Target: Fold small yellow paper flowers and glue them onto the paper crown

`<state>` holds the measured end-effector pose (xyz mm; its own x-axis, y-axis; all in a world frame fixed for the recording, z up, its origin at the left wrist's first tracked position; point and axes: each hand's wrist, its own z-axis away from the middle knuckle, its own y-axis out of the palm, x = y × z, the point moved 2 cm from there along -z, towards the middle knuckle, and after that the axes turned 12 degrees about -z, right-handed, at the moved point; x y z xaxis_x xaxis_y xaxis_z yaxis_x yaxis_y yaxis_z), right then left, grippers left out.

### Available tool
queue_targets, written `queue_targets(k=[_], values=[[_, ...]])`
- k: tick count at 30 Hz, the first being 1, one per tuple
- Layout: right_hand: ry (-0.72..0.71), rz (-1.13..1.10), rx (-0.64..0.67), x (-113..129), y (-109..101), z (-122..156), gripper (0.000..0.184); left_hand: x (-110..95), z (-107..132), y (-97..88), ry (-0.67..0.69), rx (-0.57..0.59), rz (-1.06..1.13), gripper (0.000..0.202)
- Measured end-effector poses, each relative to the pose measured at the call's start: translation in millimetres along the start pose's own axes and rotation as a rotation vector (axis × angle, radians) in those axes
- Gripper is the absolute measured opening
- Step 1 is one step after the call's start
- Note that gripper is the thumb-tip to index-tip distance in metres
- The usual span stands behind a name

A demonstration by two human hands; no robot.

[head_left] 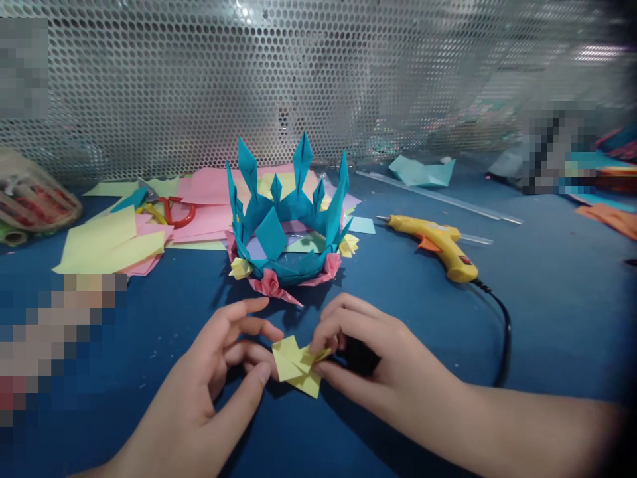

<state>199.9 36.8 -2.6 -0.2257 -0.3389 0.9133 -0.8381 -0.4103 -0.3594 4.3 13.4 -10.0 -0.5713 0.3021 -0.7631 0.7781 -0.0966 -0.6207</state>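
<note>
A folded yellow origami piece (297, 364) with several pointed flaps is just above the blue table, between my hands. My right hand (365, 345) pinches its right side between thumb and fingertips. At its left edge my left hand (219, 372) has its fingers apart and curved; the thumb tip lies close to the paper, and I cannot tell whether it touches. Just beyond my hands stands a teal paper crown (293, 259) with tall folded points. Pink paper flowers (271, 284) and small yellow ones (349, 245) sit around its base.
A yellow glue gun (435, 239) lies at right, its black cord (507, 325) curving toward me. Clear glue sticks (432, 196) lie behind it. Red-handled pliers (179, 214) and coloured paper sheets (107, 239) are at left. A perforated metal panel (199, 79) rises behind.
</note>
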Motion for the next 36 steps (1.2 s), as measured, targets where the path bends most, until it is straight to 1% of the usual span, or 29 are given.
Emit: queue_targets(k=[2, 4, 7, 9, 13, 16, 21, 25, 28, 33, 36], values=[[0.006, 0.0, 0.005, 1, 0, -1, 0.021, 1, 0, 0.2, -0.004, -0.021, -0.046, 0.026], [0.002, 0.013, 0.007, 3, 1, -1, 0.022, 2, 1, 1.1, 0.0, -0.018, -0.105, 0.025], [0.014, 0.03, 0.025, 7, 3, 0, 0.026, 2, 1, 3.3, 0.022, 0.011, -0.193, 0.029], [0.045, 0.022, 0.029, 9, 6, 1, 0.024, 1, 1, 3.8, 0.033, -0.005, -0.224, 0.032], [0.137, 0.013, -0.01, 12, 10, 0, 0.019, -1, 1, 2.9, 0.055, -0.029, -0.16, 0.033], [0.2, -0.029, -0.019, 15, 12, -1, 0.02, -5, 2, 0.9, 0.067, -0.034, -0.097, 0.034], [0.261, -0.121, -0.062, 20, 16, 1, 0.015, -11, 7, -1.6, 0.132, -0.101, -0.086, 0.033], [0.258, -0.227, -0.067, 19, 21, 3, 0.021, -13, 10, -2.9, 0.235, -0.146, -0.137, 0.033], [0.256, -0.308, -0.073, 16, 24, 6, 0.024, -13, 12, -4.8, 0.268, -0.177, -0.173, 0.033], [0.185, -0.364, -0.101, 12, 28, 10, 0.028, -13, 14, -6.0, 0.204, -0.218, -0.108, 0.033], [0.128, -0.342, -0.146, 12, 28, 9, 0.029, -16, 13, -8.2, 0.155, -0.237, -0.026, 0.027]])
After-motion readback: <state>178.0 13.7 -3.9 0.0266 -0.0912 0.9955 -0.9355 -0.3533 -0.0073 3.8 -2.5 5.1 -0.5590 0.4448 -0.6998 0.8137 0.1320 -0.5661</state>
